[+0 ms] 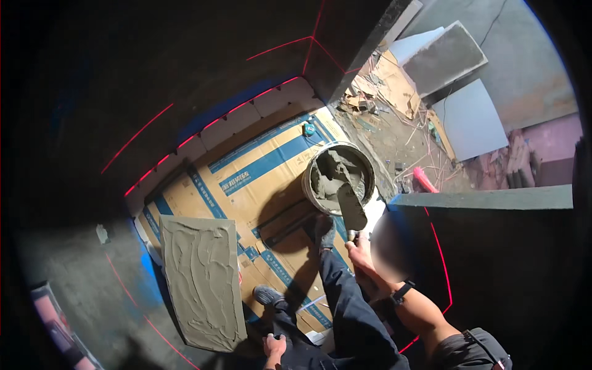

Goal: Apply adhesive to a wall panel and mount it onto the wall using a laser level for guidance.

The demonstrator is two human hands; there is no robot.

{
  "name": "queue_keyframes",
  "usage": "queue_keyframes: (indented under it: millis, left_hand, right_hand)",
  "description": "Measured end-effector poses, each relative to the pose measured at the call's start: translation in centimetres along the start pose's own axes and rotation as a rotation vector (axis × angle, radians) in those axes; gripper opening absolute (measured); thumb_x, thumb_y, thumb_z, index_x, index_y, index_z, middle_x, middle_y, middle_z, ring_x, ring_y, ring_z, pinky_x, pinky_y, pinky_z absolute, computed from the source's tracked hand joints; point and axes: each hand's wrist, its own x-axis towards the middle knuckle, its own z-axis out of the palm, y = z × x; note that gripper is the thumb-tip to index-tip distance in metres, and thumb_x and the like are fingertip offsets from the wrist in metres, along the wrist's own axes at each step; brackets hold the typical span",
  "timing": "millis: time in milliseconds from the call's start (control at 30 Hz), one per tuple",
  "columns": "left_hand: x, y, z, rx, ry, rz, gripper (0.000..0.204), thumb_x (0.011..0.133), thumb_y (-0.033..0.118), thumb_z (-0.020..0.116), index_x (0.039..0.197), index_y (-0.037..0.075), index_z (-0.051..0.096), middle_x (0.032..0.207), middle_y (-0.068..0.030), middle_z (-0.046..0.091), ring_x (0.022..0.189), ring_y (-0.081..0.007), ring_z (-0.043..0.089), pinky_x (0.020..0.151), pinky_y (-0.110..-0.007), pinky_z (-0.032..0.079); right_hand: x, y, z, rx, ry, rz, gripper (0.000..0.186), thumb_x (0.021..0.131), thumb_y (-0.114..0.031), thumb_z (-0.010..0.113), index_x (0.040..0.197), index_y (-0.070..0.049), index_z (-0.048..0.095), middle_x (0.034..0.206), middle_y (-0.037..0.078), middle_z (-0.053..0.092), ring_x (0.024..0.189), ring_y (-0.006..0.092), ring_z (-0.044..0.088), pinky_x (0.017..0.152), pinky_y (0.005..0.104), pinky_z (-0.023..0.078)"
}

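My right hand [359, 251] grips the handle of a trowel [353, 208]. Grey mortar coats the trowel's blade, whose tip reaches over the near rim of a round bucket [306, 185]. Inside the bucket lies thick wet mortar [333, 172], heaped and uneven. My left hand [275, 346] is closed low in the view beside my leg; whatever its fingers may hold is hidden. To its left a large rectangular tile [232, 231] leans or lies with its face covered in ridged, spread mortar [200, 280].
Flattened cardboard [259, 213] with blue stripes covers the floor under my shoes. A teal tape measure [309, 129] lies beyond the bucket. Red laser lines cross the dark walls. Past a doorway at right are debris [394, 86], leaning panels [468, 117] and a ledge [487, 197].
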Motion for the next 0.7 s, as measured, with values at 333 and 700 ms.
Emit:
queue_keyframes:
  millis: [333, 700]
  left_hand:
    - [-0.3, 30.3, -10.1, -1.010, -0.223, 0.284, 0.034, 0.102, 0.027, 0.062, 0.122, 0.000, 0.061, 0.092, -0.0050, 0.062, 0.080, -0.0143, 0.061, 0.074, -0.030, 0.052]
    - [0.4, 37.3, -16.0, -1.022, -0.216, 0.162, 0.065, 0.105, 0.042, 0.047, 0.148, -0.007, 0.036, 0.138, -0.0349, 0.051, 0.121, -0.0458, 0.062, 0.104, -0.053, 0.051]
  right_hand:
    - [9.8, -11.8, 5.6, 0.070, -0.361, 0.187, 0.080, 0.083, -0.026, 0.073, 0.146, 0.002, 0.032, 0.141, 0.034, 0.048, 0.124, 0.0487, 0.058, 0.104, 0.0522, 0.050]
    - [28.9, -2.0, -6.8, 0.336, 0.369, -0.124, 0.023, 0.092, -0.021, 0.061, 0.090, 0.002, 0.067, 0.093, 0.028, 0.068, 0.090, 0.0464, 0.067, 0.081, 0.0536, 0.052]
